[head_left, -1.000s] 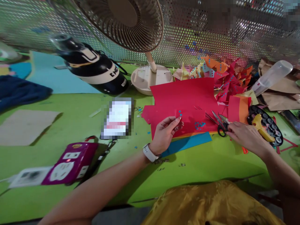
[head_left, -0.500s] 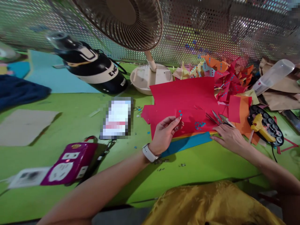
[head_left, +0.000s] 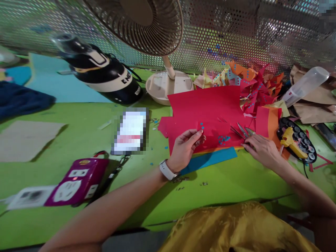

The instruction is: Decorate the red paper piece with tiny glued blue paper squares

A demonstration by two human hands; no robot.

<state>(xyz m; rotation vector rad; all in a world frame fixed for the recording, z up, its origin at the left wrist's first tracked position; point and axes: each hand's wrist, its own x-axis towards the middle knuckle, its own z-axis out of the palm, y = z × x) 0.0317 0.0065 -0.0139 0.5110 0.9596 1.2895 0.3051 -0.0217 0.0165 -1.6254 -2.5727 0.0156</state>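
Observation:
My left hand [head_left: 185,147] is pinched at the left part of the red paper [head_left: 204,105], holding a small red piece with blue dots [head_left: 201,125] at its fingertips. My right hand [head_left: 259,148] lies over the handles of some scissors [head_left: 243,131] at the paper's right side, with its fingers curled; how firmly it grips them is unclear. Tiny blue bits [head_left: 224,140] form a pile on the red paper between the hands. A blue strip [head_left: 212,160] shows below the paper's front edge.
A fan [head_left: 169,85] stands behind the paper, with a black bottle [head_left: 105,75] to its left. A phone [head_left: 130,131] and purple power strip [head_left: 78,180] lie left. Folded paper shapes [head_left: 257,87] and a yellow glue gun [head_left: 291,142] are at right.
My right hand has shifted slightly right, and its fingers have drawn in near the scissor handles. My left hand keeps its pinch in nearly the same place.

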